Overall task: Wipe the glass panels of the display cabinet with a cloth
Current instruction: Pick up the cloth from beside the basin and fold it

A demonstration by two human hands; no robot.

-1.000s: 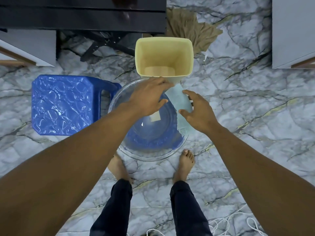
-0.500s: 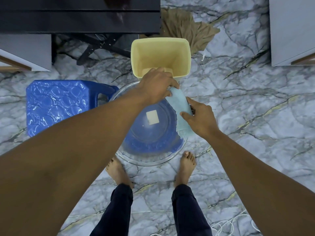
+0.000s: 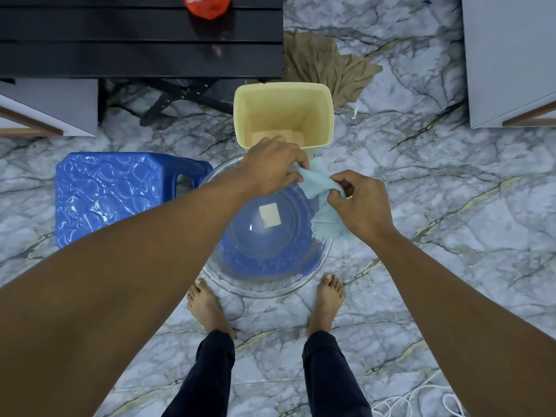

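My bare left forearm (image 3: 150,251) and right forearm (image 3: 436,281) reach forward; my left hand (image 3: 270,168) and right hand (image 3: 359,206), fingers curled, each pinch a light blue woven cloth (image 3: 319,183).

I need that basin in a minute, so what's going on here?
A barefoot person stands over the clear basin, holding a light blue cloth above it in both hands. The left hand pinches its upper end, the right hand grips its middle, and the loose end hangs by the basin's right rim. A cream bin stands behind it. No glass is being wiped yet.
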